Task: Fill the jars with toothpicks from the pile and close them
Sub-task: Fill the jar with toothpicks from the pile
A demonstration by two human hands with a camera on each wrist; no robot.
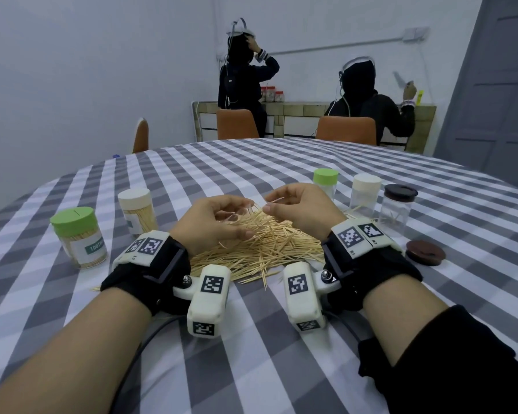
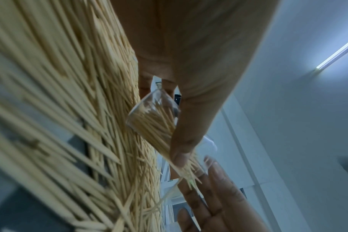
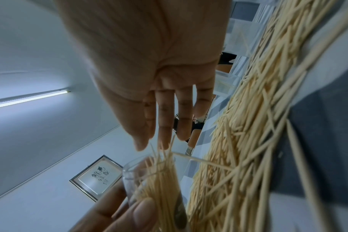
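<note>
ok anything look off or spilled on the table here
A few toothpicks have strayed off the pile onto the cloth. A brown lid lies loose by the right wrist. The clear jar in the left hand is tilted, with sticks poking past its mouth.

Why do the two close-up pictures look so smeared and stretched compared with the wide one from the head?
Head view: evenly lit and mostly sharp, though the checked tablecloth bulges from the wide lens. Left wrist view: the toothpick pile is blurred and stretched towards the frame edge, the clear jar sharper; a ceiling tube light glares. Right wrist view: the right hand looms large and soft, the nearest toothpicks smeared.
</note>
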